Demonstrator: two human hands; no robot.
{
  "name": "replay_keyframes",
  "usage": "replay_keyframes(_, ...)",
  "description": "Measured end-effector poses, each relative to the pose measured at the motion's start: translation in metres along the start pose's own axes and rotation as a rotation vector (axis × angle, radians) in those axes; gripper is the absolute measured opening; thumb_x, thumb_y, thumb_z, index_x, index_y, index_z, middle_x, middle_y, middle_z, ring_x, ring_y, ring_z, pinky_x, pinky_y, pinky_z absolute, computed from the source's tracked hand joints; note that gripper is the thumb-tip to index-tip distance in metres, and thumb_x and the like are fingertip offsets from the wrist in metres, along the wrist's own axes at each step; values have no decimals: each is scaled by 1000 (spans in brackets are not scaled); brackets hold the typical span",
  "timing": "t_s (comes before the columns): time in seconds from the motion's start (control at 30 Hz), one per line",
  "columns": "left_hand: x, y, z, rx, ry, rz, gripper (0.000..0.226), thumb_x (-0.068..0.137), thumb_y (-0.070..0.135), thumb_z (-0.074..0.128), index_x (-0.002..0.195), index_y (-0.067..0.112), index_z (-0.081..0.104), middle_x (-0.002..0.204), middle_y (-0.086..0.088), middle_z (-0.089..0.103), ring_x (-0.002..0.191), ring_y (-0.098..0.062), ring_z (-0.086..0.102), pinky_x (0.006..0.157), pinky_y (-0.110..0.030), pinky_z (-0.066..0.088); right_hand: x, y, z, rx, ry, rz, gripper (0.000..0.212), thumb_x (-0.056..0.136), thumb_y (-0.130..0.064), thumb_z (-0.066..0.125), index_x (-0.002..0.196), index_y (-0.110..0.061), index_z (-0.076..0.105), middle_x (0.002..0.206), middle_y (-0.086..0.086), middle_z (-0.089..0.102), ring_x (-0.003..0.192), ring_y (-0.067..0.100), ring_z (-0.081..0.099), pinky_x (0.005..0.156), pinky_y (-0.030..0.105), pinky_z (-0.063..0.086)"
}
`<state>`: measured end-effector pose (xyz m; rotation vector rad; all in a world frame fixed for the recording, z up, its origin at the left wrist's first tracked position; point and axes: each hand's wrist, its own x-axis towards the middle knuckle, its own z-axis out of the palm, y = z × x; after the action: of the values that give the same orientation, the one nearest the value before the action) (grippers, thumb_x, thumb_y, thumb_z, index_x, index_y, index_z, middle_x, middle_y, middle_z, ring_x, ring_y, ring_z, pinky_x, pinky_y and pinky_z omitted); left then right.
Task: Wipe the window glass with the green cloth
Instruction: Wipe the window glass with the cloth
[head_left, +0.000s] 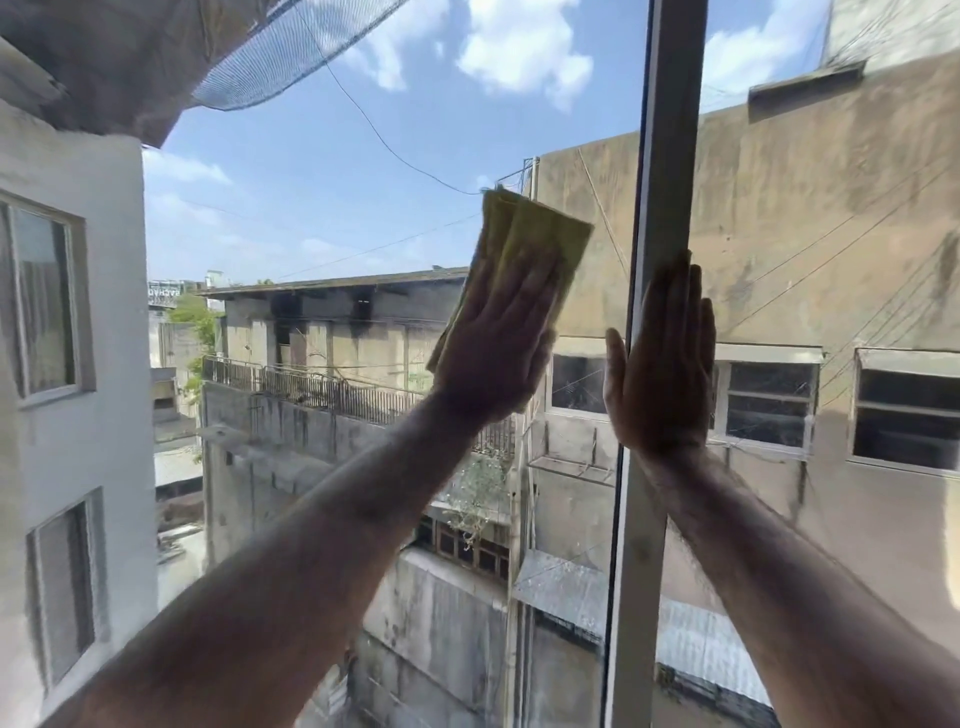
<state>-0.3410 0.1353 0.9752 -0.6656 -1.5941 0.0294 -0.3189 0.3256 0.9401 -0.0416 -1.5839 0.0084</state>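
The window glass (322, 218) fills the view in front of me. A folded yellow-green cloth (524, 234) lies flat against the pane near the middle. My left hand (498, 348) presses on the lower part of the cloth with fingers stretched upward; the cloth's top edge sticks out above the fingertips. My right hand (662, 364) rests flat and spread on the grey vertical window frame (670, 156), fingers pointing up, holding nothing. Both forearms reach up from the bottom corners of the view.
The vertical frame divides the left pane from a right pane (831, 234). Beyond the glass stand weathered concrete buildings, a white wall with windows (47, 301) at the left, cables and blue sky with clouds.
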Motion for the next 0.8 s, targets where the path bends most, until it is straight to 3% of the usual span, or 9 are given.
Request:
replay_keyframes(0.1,-11,-30,-1,64,-86,335,54,109,29,31,160,10,33,169,-12,34,160,-29,24,132,-54,18,0,0,-1,1,4,-2,69,114,-36,36,168,2,15,177,23,16,166,36,15,135,52,20)
replay_keyframes(0.23,-8,-62,-8,107,149,-553,59,108,32,31,162,9,25,172,-9,25,162,-27,20,132,-51,19,1,0,-1,11,7,1,70,114,-35,38,168,2,14,177,23,14,166,35,14,135,51,19)
replay_keyframes(0.27,-11,-51,-5,93,162,-617,60,108,32,30,163,8,21,173,-9,22,162,-28,17,132,-52,18,1,0,-1,13,10,0,70,114,-35,38,168,2,14,177,23,15,166,36,15,135,51,19)
replay_keyframes(0.4,-61,-16,10,30,-91,205,60,108,30,34,164,12,20,173,-11,20,163,-30,11,131,-57,17,0,0,-1,4,15,-11,69,114,-36,35,168,2,14,177,24,15,166,37,15,135,51,19)
replay_keyframes(0.47,-83,-49,6,89,-109,304,61,108,27,37,164,14,19,172,-12,25,162,-29,15,129,-59,22,0,1,0,3,10,-13,69,114,-37,34,168,1,13,177,23,14,166,36,14,135,51,18)
replay_keyframes(0.6,-93,-99,-14,74,161,-769,64,106,34,24,165,10,12,173,-13,20,162,-28,16,129,-58,22,0,2,2,15,14,-15,69,114,-39,31,169,0,12,177,22,12,167,35,13,136,50,17)
replay_keyframes(0.63,-91,-95,-14,48,168,-873,66,106,36,22,164,9,12,174,-12,17,163,-28,13,130,-57,19,0,3,3,14,21,-16,69,115,-39,30,169,0,12,177,22,12,167,35,13,136,50,17)
replay_keyframes(0.7,-100,-80,-10,39,84,-591,64,106,33,27,164,8,17,174,-13,19,163,-30,13,131,-58,18,0,4,4,16,27,-24,70,115,-39,31,168,1,12,177,23,13,166,36,14,136,50,17)
replay_keyframes(0.8,-141,-103,-15,110,-185,285,58,107,27,38,161,9,29,170,-13,28,161,-32,21,129,-60,24,-1,4,5,25,40,-34,69,115,-39,31,168,1,12,177,24,14,166,37,15,135,52,18)
